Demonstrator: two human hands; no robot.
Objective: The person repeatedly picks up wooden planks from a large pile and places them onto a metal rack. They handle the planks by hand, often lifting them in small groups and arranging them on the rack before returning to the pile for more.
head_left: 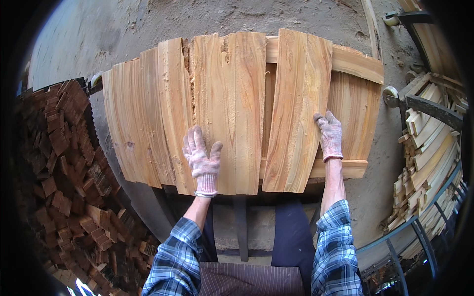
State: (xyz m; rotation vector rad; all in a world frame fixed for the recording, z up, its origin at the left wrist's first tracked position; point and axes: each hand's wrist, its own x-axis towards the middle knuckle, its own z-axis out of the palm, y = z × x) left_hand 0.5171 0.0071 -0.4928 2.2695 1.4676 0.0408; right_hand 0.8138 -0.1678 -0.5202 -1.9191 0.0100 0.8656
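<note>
My left hand [202, 161], in a pale knitted glove, lies palm down on the row of wooden boards [216, 96], with its fingers and thumb spread. My right hand [330, 135], gloved likewise, grips the right edge of a wooden board [296, 111], its thumb at the top edge and its other fingers partly hidden. This board sits slightly askew, and a narrow gap parts it from the row to its left. Beneath it run an upper crosspiece [357, 63] and a lower crosspiece [350, 169]. A rough, broken strip [190, 74] of wood shows in the row.
Many small brown wood pieces [74, 177] are heaped at the left. On the right, pale wood strips [429, 144] fill a metal rack [414, 222]. Caster wheels [390, 96] stand near it. Rough concrete floor [222, 16] lies beyond the boards.
</note>
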